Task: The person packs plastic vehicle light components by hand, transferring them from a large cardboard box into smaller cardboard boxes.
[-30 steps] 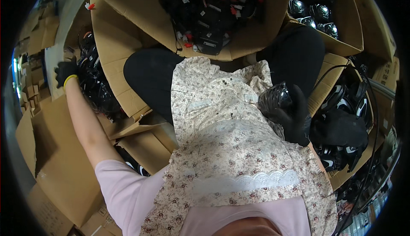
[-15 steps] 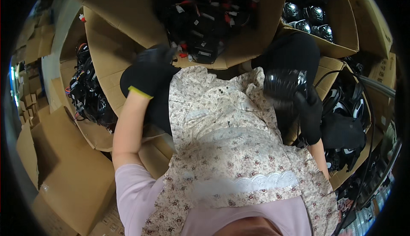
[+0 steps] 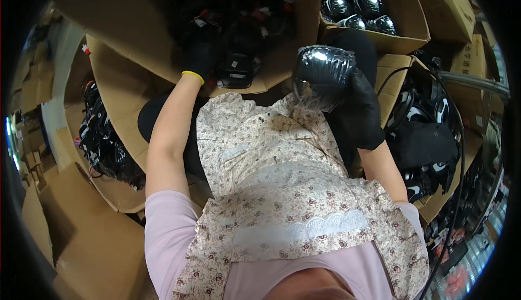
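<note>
My right hand (image 3: pixel 361 115), in a black glove, is closed around a rounded black part wrapped in clear plastic film (image 3: pixel 324 71), held above my right knee. Loose film hangs from its lower side. My left hand (image 3: pixel 195 56), gloved in black with a yellow cuff, reaches into the large dark carton (image 3: pixel 296 64) in front of me. Its fingers blend into the shadow and the black contents. Beside it lies a flat black module (image 3: pixel 237 72); behind are more black parts with small white and red connectors.
At the far right, a carton (image 3: pixel 404 42) contains film-wrapped black parts (image 3: pixel 369 7). A nearer right carton holds black and silver pieces (image 3: pixel 420 113), with a black cable (image 3: pixel 461 153) curving past. Wired black parts (image 3: pixel 111 137) fill a left carton. A floral apron (image 3: pixel 282 191) covers my lap.
My left hand has moved forward into the dark carton. My right hand has raised the wrapped part slightly and turned it. The whole view has shifted a little.
</note>
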Action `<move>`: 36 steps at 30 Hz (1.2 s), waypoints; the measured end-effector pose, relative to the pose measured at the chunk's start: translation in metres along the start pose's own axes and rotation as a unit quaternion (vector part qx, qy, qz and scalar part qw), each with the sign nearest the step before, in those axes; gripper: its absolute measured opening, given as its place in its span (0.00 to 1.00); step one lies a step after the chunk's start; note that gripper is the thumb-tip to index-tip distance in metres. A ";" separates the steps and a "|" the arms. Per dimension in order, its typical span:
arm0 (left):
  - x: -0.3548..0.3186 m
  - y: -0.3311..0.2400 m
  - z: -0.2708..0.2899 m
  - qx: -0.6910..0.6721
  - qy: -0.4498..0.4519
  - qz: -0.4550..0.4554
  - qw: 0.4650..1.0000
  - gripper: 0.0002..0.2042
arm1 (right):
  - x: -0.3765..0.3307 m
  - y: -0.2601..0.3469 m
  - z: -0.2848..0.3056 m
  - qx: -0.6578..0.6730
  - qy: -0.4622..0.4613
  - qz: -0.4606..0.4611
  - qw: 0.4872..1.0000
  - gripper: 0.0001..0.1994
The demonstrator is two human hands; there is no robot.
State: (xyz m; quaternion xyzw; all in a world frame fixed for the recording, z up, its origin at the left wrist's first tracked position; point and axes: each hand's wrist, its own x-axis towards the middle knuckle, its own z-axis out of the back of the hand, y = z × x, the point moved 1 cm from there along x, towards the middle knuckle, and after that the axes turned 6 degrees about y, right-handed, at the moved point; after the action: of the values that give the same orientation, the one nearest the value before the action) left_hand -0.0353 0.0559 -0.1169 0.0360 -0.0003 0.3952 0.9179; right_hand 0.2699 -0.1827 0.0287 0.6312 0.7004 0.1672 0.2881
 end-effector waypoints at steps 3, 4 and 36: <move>-0.003 0.004 0.018 0.083 -0.137 -0.033 0.987 0.11 | 0.007 0.003 0.008 0.006 0.006 0.011 1.000 0.17; -0.002 0.000 0.032 0.085 -0.137 -0.033 0.986 0.11 | 0.008 0.005 0.012 -0.029 0.001 0.025 0.999 0.17; 0.299 0.083 0.039 -0.170 0.015 0.167 0.971 0.28 | 0.073 0.039 0.040 -0.162 -0.064 0.067 0.982 0.35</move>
State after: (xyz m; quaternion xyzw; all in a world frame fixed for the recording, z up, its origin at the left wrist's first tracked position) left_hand 0.1109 0.3273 -0.0637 -0.1272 -0.0595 0.5377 0.8314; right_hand 0.3219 -0.1104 0.0069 0.6310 0.6003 0.2566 0.4189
